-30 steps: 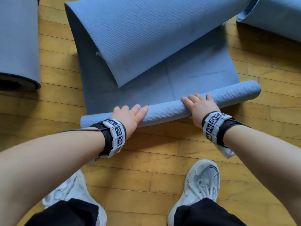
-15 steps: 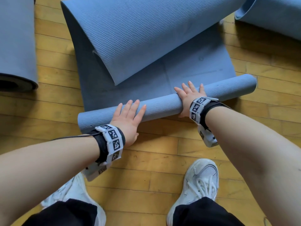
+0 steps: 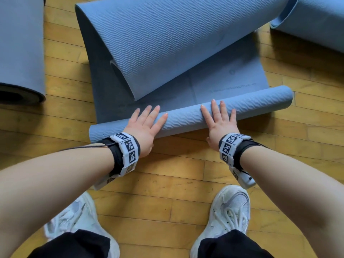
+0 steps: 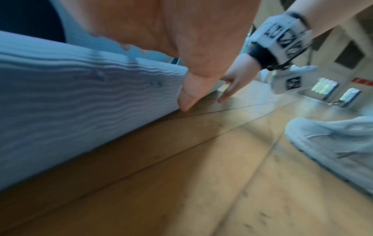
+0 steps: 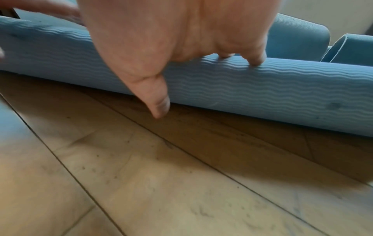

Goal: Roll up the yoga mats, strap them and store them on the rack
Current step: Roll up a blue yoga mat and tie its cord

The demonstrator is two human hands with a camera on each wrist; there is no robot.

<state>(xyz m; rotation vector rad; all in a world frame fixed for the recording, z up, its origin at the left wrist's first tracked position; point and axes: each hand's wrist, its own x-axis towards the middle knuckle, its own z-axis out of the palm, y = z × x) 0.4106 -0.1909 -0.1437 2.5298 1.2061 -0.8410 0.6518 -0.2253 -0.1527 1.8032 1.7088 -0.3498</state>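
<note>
A blue yoga mat lies on the wooden floor, its near end wound into a thin roll running left to right. My left hand lies flat on the roll's left part, fingers straight and reaching over its top. My right hand presses flat on the right part in the same way. In the left wrist view the thumb hangs by the roll near the floor. The right wrist view shows fingertips on the roll. The mat's far end curls over in a big loose loop.
A second rolled blue mat lies at the left, and a third mat at the top right. My white shoes stand on the wooden floor just behind the roll. No strap or rack is in view.
Both hands went from curled over the roll to flat with straight fingers, sliding forward over it. The roll has turned away from me and taken up more mat.
</note>
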